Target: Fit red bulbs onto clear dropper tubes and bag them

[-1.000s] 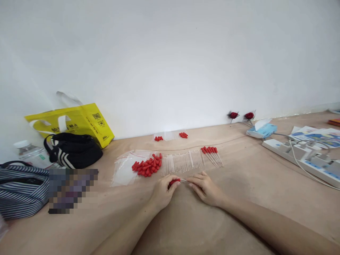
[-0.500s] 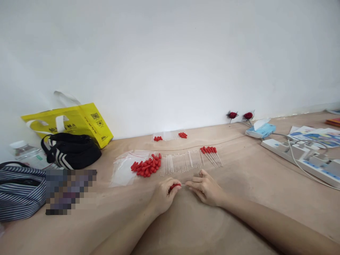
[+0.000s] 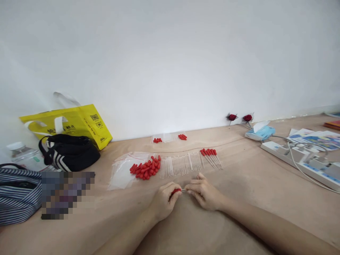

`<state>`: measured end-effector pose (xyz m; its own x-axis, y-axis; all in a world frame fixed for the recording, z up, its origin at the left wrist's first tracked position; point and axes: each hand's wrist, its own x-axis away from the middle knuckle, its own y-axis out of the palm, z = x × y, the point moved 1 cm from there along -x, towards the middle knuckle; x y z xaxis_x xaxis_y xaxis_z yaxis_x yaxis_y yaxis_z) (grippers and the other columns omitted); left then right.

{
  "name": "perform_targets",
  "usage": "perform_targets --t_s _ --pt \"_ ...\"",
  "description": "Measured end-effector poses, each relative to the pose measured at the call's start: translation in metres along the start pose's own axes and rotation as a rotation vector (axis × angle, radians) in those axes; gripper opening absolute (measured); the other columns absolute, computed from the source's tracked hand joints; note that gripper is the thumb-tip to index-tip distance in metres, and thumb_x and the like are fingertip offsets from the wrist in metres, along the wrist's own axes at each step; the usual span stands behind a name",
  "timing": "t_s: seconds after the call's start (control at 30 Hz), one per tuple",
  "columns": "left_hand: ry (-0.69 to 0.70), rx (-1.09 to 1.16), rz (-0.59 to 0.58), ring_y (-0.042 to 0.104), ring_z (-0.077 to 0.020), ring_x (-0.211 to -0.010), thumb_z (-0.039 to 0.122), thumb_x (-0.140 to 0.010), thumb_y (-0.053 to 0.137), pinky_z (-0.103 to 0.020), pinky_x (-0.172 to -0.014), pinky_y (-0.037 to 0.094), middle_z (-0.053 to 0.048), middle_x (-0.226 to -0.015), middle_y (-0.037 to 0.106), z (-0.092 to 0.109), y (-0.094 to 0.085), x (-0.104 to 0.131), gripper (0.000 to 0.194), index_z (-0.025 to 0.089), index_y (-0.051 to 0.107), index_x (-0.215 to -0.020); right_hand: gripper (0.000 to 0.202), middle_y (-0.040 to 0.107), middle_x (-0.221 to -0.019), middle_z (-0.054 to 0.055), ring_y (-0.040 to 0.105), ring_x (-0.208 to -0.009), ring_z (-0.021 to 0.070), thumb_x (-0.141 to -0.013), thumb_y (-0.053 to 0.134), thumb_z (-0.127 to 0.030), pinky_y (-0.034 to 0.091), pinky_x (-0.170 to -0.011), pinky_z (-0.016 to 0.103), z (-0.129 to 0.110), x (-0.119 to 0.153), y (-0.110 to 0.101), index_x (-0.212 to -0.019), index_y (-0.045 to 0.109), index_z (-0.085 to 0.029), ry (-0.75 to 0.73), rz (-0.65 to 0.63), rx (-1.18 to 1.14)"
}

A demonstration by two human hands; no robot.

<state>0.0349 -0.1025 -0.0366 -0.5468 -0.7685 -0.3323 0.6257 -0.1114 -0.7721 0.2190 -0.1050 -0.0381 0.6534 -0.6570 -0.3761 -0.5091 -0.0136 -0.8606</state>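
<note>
My left hand (image 3: 165, 201) pinches a red rubber dropper bulb (image 3: 176, 191) between thumb and fingers. A thin glass dropper tube (image 3: 183, 190) bridges the short gap from the bulb's mouth to my right hand (image 3: 204, 193), whose fingertips are closed on it. How deep the tube sits in the bulb is hidden. Beyond the hands lies a row of loose clear tubes (image 3: 182, 164). Left of that row is a heap of red bulbs (image 3: 145, 169), partly on clear plastic bags (image 3: 120, 175). At the row's right end lie several droppers with red bulbs fitted (image 3: 211, 158).
Small groups of red bulbs (image 3: 157, 140) lie near the wall. On the left are a yellow bag (image 3: 97, 124), a black pouch (image 3: 77, 152) and a striped bag (image 3: 20, 194). A power strip (image 3: 300, 161), tissue pack (image 3: 260, 132) and two dark red flowers (image 3: 248, 118) are right.
Both hands sit slightly lower in the picture, and the view has shifted a little. Each hand keeps its hold on the bulb and tube.
</note>
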Motion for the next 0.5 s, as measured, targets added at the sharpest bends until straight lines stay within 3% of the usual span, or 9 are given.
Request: perform_targets --t_s 0.5 --pt "0.001 -0.04 -0.006 0.053 -0.0133 -0.059 0.022 -0.085 0.04 -0.022 -0.056 0.039 -0.001 -0.066 0.056 -0.0003 -0.002 -0.0006 0.019 0.018 0.056 -0.074 0.022 0.06 -0.075 0.0 0.05 -0.067 0.0113 -0.086 0.035 -0.018 0.025 -0.068 0.027 0.0042 -0.0095 0.0054 -0.087 0.057 -0.02 -0.016 -0.014 -0.002"
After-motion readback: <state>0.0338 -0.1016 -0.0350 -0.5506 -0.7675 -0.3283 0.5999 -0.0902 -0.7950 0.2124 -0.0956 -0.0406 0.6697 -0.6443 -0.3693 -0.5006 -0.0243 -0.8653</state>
